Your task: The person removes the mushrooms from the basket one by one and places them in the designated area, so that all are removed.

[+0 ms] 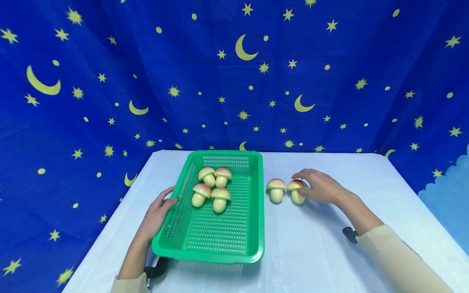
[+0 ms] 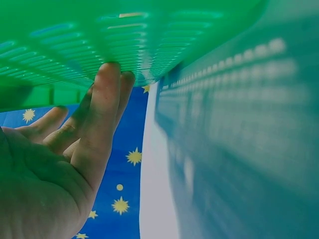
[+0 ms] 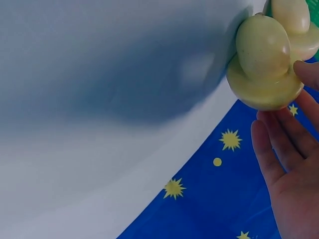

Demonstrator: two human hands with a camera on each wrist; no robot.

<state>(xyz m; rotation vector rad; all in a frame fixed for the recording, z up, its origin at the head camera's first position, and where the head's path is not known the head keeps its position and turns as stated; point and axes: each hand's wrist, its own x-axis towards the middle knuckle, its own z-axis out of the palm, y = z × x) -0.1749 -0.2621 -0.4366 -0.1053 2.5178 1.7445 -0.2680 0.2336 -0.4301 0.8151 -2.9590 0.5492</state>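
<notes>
While the left hand [image 1: 155, 217] touches the green basket's [image 1: 209, 256] nine-o'clock side, fingers straight, the right hand [image 1: 323, 187] pinches the outer mushroom [image 1: 297, 198] at its three o'clock (a light cap hold should spare the neighbouring mushroom [image 1: 276, 195]).

Table [image 1: 311, 252]: lower frame, curtain [image 1: 209, 53] behind. Basket [image 1: 205, 256]: lower centre; four mushrooms [image 1: 221, 193] inside, towards far end; left hand [image 1: 155, 215] at left side. Two mushrooms [image 1: 276, 190]: on table, right of basket; right hand [image 1: 324, 187] at outer one.
</notes>
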